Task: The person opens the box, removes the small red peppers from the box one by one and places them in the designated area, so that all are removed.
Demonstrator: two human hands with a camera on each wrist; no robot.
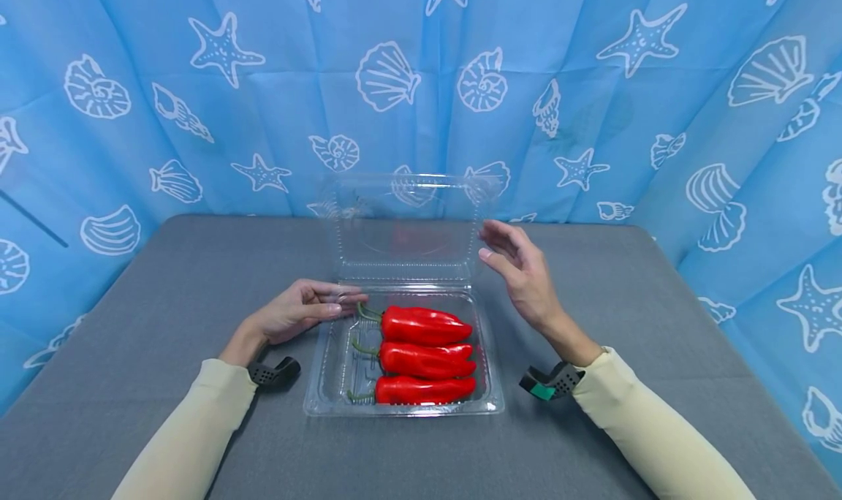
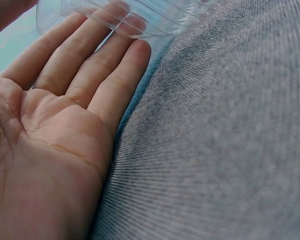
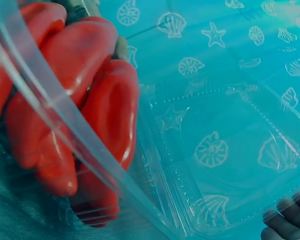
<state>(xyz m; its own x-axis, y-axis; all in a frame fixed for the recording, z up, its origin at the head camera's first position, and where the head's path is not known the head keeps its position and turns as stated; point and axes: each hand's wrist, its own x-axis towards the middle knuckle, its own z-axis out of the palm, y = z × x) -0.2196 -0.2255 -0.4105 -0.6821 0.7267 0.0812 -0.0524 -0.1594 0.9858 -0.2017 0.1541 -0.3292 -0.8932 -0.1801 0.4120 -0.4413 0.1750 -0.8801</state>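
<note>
Three long red peppers (image 1: 426, 359) with green stems lie side by side in a clear plastic clamshell container (image 1: 487, 405). Its hinged lid (image 1: 408, 248) is raised at the back, and the patterned curtain shows through it. My left hand (image 1: 299, 311) is at the container's back left corner, palm turned up and fingers extended; in the left wrist view its fingertips (image 2: 138, 50) reach the clear plastic. To the right of the raised lid, my right hand (image 1: 522, 273) has loosely bent fingers near the lid's edge. Whether they touch it, I cannot tell.
The container rests on a grey cloth-covered table (image 1: 197, 288). A blue curtain (image 1: 421, 120) with white shells and starfish hangs behind the table's far edge. A dark band (image 1: 275, 373) is worn on the left wrist and another (image 1: 552, 381) on the right.
</note>
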